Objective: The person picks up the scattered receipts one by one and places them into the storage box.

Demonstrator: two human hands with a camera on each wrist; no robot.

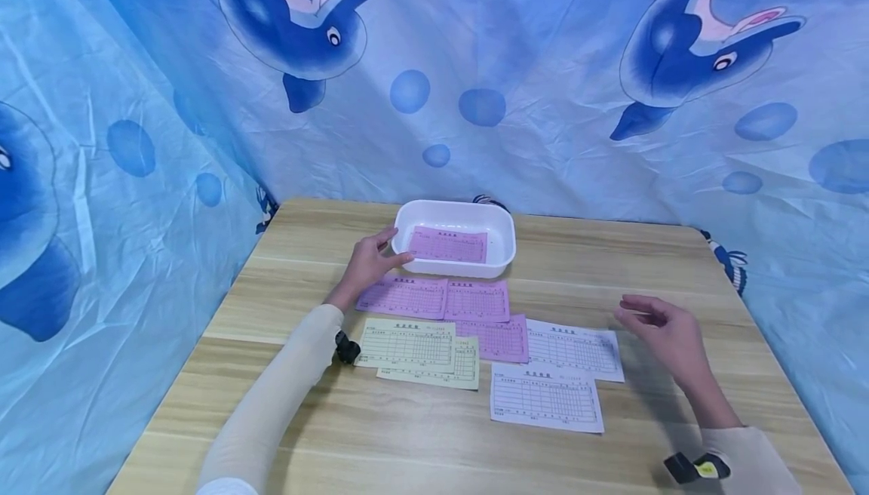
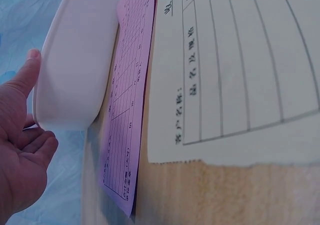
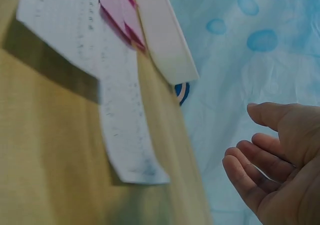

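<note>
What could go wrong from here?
1. The left hand holds the white container at its left end only, so a pull might swivel it.
2. Pink slips lie close along the container's near side; sliding it nearer could crumple or shove them.
3. The yellow slips overlap, so lifting one may drag the other.

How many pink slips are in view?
4 pink slips: one inside the white tray, two before it, one between yellow slips and white slips; stacked ones may be hidden.
</note>
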